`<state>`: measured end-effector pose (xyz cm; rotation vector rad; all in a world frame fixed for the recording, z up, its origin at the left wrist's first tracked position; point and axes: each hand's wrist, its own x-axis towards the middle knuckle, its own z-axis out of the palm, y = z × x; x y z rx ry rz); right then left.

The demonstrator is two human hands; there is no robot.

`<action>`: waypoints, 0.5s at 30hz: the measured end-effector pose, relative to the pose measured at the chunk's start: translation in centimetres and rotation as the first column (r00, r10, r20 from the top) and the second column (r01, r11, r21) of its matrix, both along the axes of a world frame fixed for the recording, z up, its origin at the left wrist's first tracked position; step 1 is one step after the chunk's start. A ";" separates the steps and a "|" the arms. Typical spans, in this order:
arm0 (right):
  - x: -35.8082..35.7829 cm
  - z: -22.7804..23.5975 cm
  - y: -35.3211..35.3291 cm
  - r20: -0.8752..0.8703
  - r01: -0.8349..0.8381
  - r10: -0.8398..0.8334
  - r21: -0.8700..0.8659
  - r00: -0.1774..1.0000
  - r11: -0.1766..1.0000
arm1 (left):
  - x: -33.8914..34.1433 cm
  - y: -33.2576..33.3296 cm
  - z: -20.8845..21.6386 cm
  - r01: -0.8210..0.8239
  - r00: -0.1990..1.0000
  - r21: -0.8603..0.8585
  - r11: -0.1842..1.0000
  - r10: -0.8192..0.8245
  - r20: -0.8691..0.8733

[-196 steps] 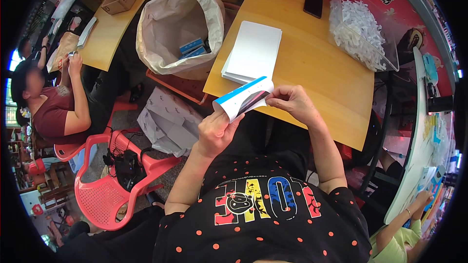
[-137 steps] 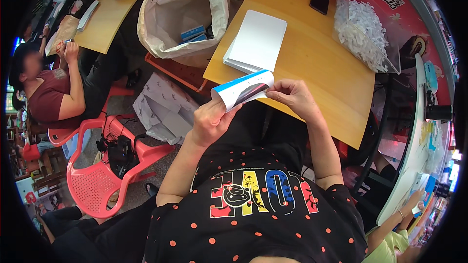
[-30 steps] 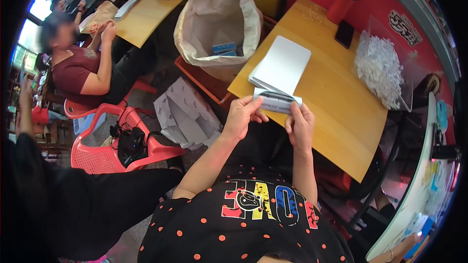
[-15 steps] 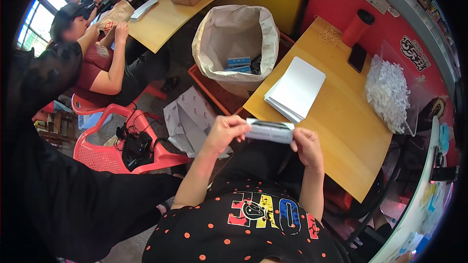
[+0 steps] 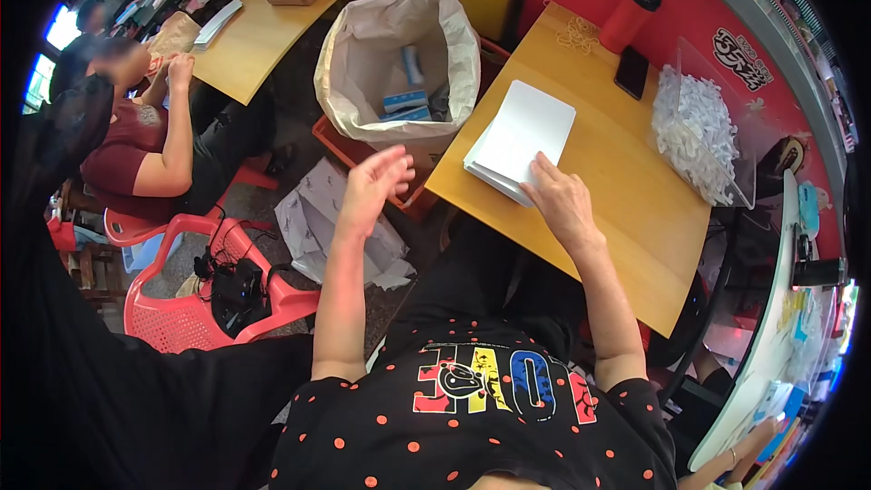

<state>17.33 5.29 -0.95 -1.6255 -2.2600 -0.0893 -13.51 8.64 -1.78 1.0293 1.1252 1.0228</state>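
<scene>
Spotter: Hands?

Me: From my feed, left hand [image 5: 372, 183]: loosely open, fingers curved, nothing in it, held in the air near the front of a cream-coloured, wide-mouthed sack [image 5: 465, 77]. Right hand [image 5: 564, 204]: part-open, fingers over the near corner of a stack of flat white rectangular sheets [image 5: 533, 127]. Can't tell if it pinches any.

Spotter: Where's the stack?

Me: On the yellow-brown wooden tabletop [image 5: 626, 227], near its left edge.

Spotter: Progress?

Me: I'd judge it partway. In the sack: slim blue-and-white pieces [image 5: 405, 102], two lying together, one apart behind them. Something dark beside, unclear. The white stack looks like what remains; several layers show at its left side, count unreadable.

Spotter: Textures?

Me: Sheets smooth, matte, corners slightly rounded. Sack creased, stiff-looking, rim irregular. Far right, a clear plastic bin [image 5: 746, 168] with a heap of curled white strips [image 5: 694, 132]. Further back, a tangle of pale thin loops [image 5: 578, 34], a red cylinder with a dark top [image 5: 630, 18], and a flat black phone [image 5: 631, 73].
</scene>
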 end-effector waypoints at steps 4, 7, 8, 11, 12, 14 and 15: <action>0.1 -1.9 -0.4 0.153 -0.116 0.093 0.147 0.984 0.982 | 0.3 -4.2 -2.6 -0.006 1.000 -0.102 0.995 0.008 0.021; 0.2 -2.4 0.1 0.045 -0.154 0.147 0.247 0.988 0.957 | 1.2 -6.3 -3.5 0.015 0.999 -0.161 0.987 -0.007 0.048; 0.1 -2.2 0.1 0.023 -0.144 0.143 0.248 0.989 0.958 | 1.7 -6.5 -3.4 0.029 0.998 -0.159 0.987 -0.018 0.066; -0.1 -1.2 -0.2 -0.027 -0.106 0.116 0.249 0.993 0.963 | 3.2 -6.5 -2.7 0.088 0.990 -0.175 0.981 -0.068 0.121; 0.0 -1.0 -0.4 -0.036 -0.085 0.097 0.245 0.995 0.966 | 3.8 -6.3 -2.2 0.139 0.977 -0.226 0.964 -0.096 0.193; 0.1 -0.3 -0.7 -0.086 -0.054 0.084 0.306 0.993 0.951 | 4.9 -5.6 -1.2 0.245 0.933 -0.313 0.917 -0.136 0.332; 0.2 0.4 -0.8 -0.125 -0.038 0.090 0.367 0.988 0.929 | 5.4 -5.0 -1.4 0.297 0.915 -0.319 0.900 -0.173 0.364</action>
